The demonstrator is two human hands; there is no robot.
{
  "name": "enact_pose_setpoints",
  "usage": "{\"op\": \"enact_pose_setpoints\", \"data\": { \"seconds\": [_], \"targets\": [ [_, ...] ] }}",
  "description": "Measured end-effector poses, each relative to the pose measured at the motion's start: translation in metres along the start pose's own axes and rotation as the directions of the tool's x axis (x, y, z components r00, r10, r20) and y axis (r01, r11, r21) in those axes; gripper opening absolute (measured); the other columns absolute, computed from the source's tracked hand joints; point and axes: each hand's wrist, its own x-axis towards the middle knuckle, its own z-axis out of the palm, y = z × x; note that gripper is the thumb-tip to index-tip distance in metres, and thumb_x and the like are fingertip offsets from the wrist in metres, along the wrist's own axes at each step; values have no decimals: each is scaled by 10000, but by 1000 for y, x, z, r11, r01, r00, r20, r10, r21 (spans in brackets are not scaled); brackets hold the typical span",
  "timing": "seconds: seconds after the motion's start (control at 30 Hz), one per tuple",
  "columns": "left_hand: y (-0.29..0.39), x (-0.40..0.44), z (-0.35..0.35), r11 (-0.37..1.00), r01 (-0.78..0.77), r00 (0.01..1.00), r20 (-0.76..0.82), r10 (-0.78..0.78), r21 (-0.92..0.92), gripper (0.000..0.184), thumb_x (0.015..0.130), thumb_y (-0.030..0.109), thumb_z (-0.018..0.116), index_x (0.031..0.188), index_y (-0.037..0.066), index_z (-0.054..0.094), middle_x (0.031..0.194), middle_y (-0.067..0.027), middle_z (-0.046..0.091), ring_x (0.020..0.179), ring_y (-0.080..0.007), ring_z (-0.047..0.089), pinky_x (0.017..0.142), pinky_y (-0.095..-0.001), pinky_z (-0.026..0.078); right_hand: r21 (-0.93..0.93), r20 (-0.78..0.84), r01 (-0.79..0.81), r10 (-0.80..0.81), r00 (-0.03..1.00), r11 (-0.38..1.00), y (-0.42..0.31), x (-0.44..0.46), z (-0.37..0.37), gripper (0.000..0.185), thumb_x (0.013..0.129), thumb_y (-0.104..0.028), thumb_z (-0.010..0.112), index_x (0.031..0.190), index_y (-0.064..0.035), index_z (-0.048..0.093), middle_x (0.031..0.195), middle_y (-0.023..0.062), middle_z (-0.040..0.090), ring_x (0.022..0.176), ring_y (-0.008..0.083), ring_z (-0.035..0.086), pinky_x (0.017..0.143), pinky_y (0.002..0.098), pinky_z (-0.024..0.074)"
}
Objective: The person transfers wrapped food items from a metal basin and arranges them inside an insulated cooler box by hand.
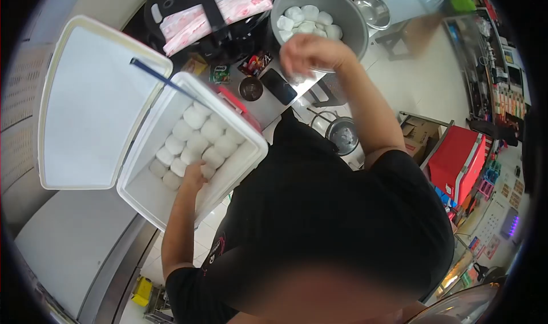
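Observation:
Inside an open white cooler box (141, 182) lie several rounded white pieces (196, 117), packed side by side. My left hand (195, 175) reaches in over the near edge, its fingers closed at the side of one white ball (208, 170). My right hand (302, 54) hangs over the near rim of a large grey pot (358, 30), fingers bent down and blurred; whether it holds anything cannot be made out. More white pieces (309, 13) sit in the pot.
The cooler's lid (94, 107) stands open at the left, a dark stick (162, 79) across the cooler's corner. A phone (278, 86), a brown cup (251, 88) and snack packets (255, 63) lie between cooler and pot. A lidded pan (342, 135) and a red box (455, 161) are at the right.

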Motion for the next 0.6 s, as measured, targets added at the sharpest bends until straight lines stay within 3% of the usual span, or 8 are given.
{"op": "enact_pose_setpoints", "data": {
  "seconds": [0.07,0.13,0.2,0.27,0.4,0.47,0.5,0.6],
  "targets": [
    [-5,6,4,925,187,981,23,-190,-331,652,842,276,771,1375,31,486,1171,-175,560,956,-327,583,753,-439,516,-1,-470,-34,30,882,999,34,-1,-75,419,970,-398,659,1117,-6,678,970,92,709,718,144,647,615,294,536],
    [1,9,8,707,341,926,94,-365,-620,760,869,370,739,1477,58,408,1393,-213,453,1169,-376,525,885,-507,511,-15,-833,-262,133,538,965,90,21,-132,548,955,-448,678,1282,-16,598,1098,120,682,842,181,624,686,324,536],
    [22,8,1,549,399,881,140,-453,-735,814,882,417,723,1529,71,369,1504,-232,400,1276,-400,496,951,-541,508,-41,-829,-474,235,508,880,104,39,-148,721,920,-445,728,1435,-20,454,1262,172,624,1008,278,649,723,403,588],
    [54,1,-19,117,554,582,282,-763,-824,842,934,560,616,1566,81,331,1591,-238,310,1405,-444,368,1078,-568,421,-48,-809,-379,187,557,924,147,71,-182,878,860,-416,800,1510,-36,349,1378,200,564,1158,369,628,792,522,617],
    [75,-36,-30,-4,375,594,244,-767,-927,807,963,560,591,1560,79,338,1604,-222,307,1410,-413,391,1106,-523,418,172,-856,-327,305,417,929,140,118,-192,1026,802,-353,840,1548,9,236,1546,201,405,1291,413,549,818,580,616],
    [90,-53,-27,4,224,631,141,-763,-975,807,966,561,595,1560,78,337,1600,-207,328,1396,-390,417,1112,-502,417,308,-883,-465,431,185,830,125,133,-182,1053,797,-323,833,1552,36,194,1554,184,402,1276,425,558,825,614,599],
    [100,-61,-23,-6,155,622,102,-776,-988,765,974,524,611,1531,54,380,1570,-187,377,1366,-387,452,1093,-494,432,389,-875,-406,470,118,826,122,140,-181,876,819,-341,795,1505,11,380,1499,182,482,1265,428,561,816,647,567],
    [112,-77,-10,27,12,567,-16,-823,-1000,661,993,446,619,1479,29,454,1490,-162,478,1299,-352,516,1054,-471,466,442,-795,-265,511,326,857,125,133,-205,666,840,-378,749,1379,-26,579,1415,194,568,1230,424,580,809,660,539]
  ]
}}
